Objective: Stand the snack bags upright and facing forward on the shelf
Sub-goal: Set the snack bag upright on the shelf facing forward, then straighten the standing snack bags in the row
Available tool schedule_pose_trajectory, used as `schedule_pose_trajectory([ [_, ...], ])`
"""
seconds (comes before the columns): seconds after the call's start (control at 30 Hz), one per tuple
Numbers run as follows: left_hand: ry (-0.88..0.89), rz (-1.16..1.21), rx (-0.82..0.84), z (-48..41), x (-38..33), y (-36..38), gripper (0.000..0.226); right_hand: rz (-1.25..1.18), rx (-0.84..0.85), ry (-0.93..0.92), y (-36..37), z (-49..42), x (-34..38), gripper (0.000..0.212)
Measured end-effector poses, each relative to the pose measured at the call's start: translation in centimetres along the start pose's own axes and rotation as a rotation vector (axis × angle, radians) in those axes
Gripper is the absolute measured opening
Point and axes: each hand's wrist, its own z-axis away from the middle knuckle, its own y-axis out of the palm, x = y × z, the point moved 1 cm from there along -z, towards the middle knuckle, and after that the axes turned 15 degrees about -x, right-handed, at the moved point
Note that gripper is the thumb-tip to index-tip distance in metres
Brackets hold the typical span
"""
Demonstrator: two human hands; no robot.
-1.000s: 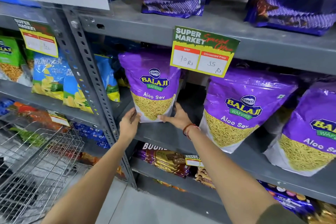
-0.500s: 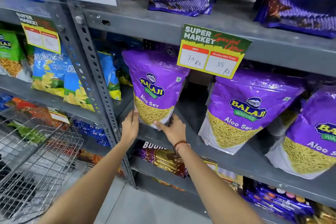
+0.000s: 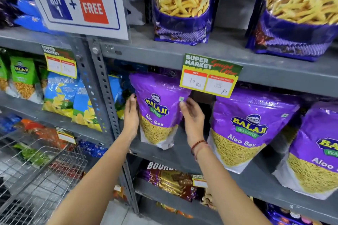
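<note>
A purple Aloo Sev bag (image 3: pixel 157 113) stands upright on the grey middle shelf (image 3: pixel 182 155), its front label facing out. My left hand (image 3: pixel 130 115) lies flat against the bag's left edge. My right hand (image 3: pixel 192 115) presses on its right edge, thumb on the front near the upper corner. Two more purple Aloo Sev bags, one (image 3: pixel 245 129) in the middle and one (image 3: pixel 316 153) at the far right, lean back on the same shelf, labels forward.
A green and yellow price tag (image 3: pixel 210 75) hangs from the shelf above, over the held bag's top right. A perforated metal upright (image 3: pixel 102 97) stands just left of my left hand. A wire basket (image 3: pixel 36 173) sits at lower left. Blue chip bags (image 3: pixel 60 95) fill the neighbouring bay.
Both hands have slid up from the bag's bottom corners to its sides. The bag now stands a little straighter. The view has moved closer and tilted upward.
</note>
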Motion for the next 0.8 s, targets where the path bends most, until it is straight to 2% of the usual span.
schedule_pose_trajectory([
  [0.1, -0.044, 0.084, 0.062, -1.1, -1.4, 1.0, 0.034, -0.107, -0.003, -0.011, 0.9, -1.1, 1.9, 0.019],
  [0.17, -0.078, 0.081, 0.077, -1.5, -1.3, 1.1, 0.032, -0.081, 0.013, -0.043, 1.1, -1.4, 2.1, 0.019],
  [0.27, -0.104, 0.101, 0.067, -2.0, -1.8, 0.7, 0.017, -0.078, 0.002, -0.047, 1.2, -2.1, 2.2, 0.019],
  [0.37, -0.1, 0.108, 0.074, -2.5, -2.7, 0.2, 0.02, -0.109, -0.021, -0.006, 1.2, -2.9, 2.3, 0.016],
  [0.47, -0.084, 0.084, 0.107, -2.8, -2.7, -0.5, 0.019, -0.104, 0.03, -0.024, 1.1, -3.1, 2.6, 0.022],
  [0.57, -0.064, 0.059, 0.144, -2.6, -2.7, -0.9, 0.019, -0.11, 0.072, -0.007, 0.9, -2.8, 2.6, 0.015],
  [0.67, -0.091, 0.033, 0.112, -1.3, -2.1, -1.2, 0.036, -0.109, 0.109, 0.05, 0.3, -2.0, 1.7, 0.017],
  [0.8, -0.137, -0.086, -0.015, 2.0, 1.0, -2.1, 0.068, 0.042, 0.153, 0.135, -0.8, -0.2, -1.7, 0.02],
])
